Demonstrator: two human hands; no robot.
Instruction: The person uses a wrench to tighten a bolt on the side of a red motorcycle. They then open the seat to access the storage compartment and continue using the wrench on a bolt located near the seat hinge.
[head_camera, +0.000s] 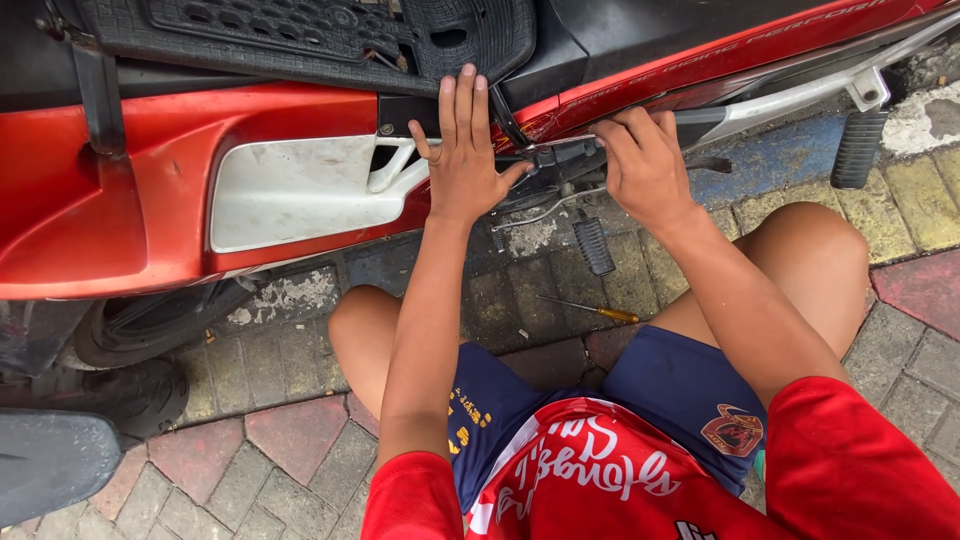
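The left hand lay flat and open on the scooter's red panel, while the right hand, at three o'clock, gripped the panel's lower edge, with a screwdriver on the paving at six o'clock.

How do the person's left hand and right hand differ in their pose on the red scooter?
The left hand lies flat and open, fingers stretched upward against the red plastic side panel of the scooter; the right hand is curled, fingers bent around a dark metal part under the panel's edge. The left hand sits higher, reaching the black rubber floor mat; the right hand sits lower, beside the silver frame tube. Both touch the scooter and are bare.
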